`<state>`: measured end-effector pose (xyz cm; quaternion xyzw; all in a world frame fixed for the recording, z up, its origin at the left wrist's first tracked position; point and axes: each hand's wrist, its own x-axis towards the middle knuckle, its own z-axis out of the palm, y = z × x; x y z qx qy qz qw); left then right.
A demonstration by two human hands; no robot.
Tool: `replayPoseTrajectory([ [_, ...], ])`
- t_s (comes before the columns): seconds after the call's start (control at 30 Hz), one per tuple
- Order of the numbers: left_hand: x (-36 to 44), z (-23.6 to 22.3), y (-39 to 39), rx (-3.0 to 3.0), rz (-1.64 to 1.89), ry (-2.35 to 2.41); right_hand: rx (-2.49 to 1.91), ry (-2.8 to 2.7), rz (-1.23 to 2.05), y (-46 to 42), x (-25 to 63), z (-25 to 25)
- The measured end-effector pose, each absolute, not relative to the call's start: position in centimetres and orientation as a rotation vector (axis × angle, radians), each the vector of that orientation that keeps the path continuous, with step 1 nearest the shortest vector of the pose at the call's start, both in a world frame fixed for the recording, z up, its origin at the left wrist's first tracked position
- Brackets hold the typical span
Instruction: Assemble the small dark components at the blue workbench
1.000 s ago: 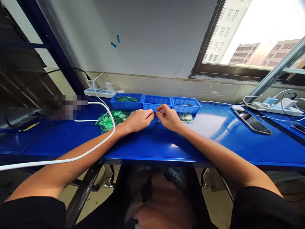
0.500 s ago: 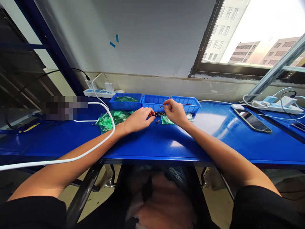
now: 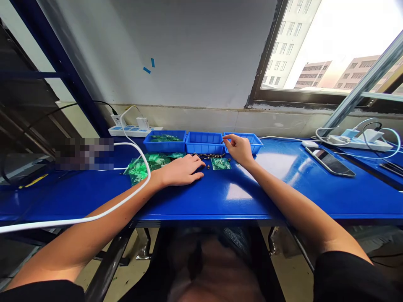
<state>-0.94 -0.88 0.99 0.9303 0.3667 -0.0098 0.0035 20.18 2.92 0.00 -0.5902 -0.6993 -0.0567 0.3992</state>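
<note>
My left hand (image 3: pixel 184 170) rests palm down on the blue table, fingers stretched toward a row of small dark brassy metal pieces (image 3: pixel 209 156). One loose metal piece (image 3: pixel 208 167) lies just off its fingertips. Raised by the right-hand blue bin (image 3: pixel 256 144), my right hand (image 3: pixel 239 149) pinches thumb and forefinger together on a small dark piece (image 3: pixel 223 140), too small to name exactly. Below that hand, a small green clear bag (image 3: pixel 221 163) lies on the table. The middle blue bin (image 3: pixel 204 147) stands beside my right fingertips.
A left blue bin (image 3: pixel 165 146) holds green bags, and more green bags (image 3: pixel 138 170) lie left of my hand. A white cable (image 3: pixel 138 188) arcs across my left forearm. A phone (image 3: pixel 330 161) and power strip (image 3: pixel 362 142) sit at the right.
My right hand has moved slightly right, toward the right bin, with the small piece. My left hand has flattened onto the table, its fingers spreading. The camera view has tilted up slightly.
</note>
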Motion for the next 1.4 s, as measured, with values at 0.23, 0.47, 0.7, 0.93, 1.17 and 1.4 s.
replayPoseTrajectory([
  [0.23, -0.9, 0.5, -0.8, 2.947, 0.085, 1.091, -1.545, -1.85, -0.213, 2.7, 19.9, -0.2],
  [0.47, -0.7, 0.6, -0.8, 2.905, 0.172, 1.129, -1.388, -2.188, -0.112, 0.8, 17.9, -0.3],
  [0.7, -0.6, 0.2, -0.7, 2.915, 0.217, 1.121, -1.233, -2.425, -0.074, -0.3, 16.5, -0.8],
  [0.93, -0.7, 0.2, -0.9, 2.924, 0.222, 1.194, -1.208, -2.464, -0.031, 0.1, 17.0, -0.8],
  [1.17, -0.6, 0.1, -0.4, 2.786, 0.394, 1.283, -1.2, -2.571, -0.067, -0.3, 16.6, -0.7],
  [1.4, -0.6, 0.0, -0.3, 2.702, 0.594, 1.307, -1.295, -2.466, -0.099, -0.4, 16.6, -0.8],
])
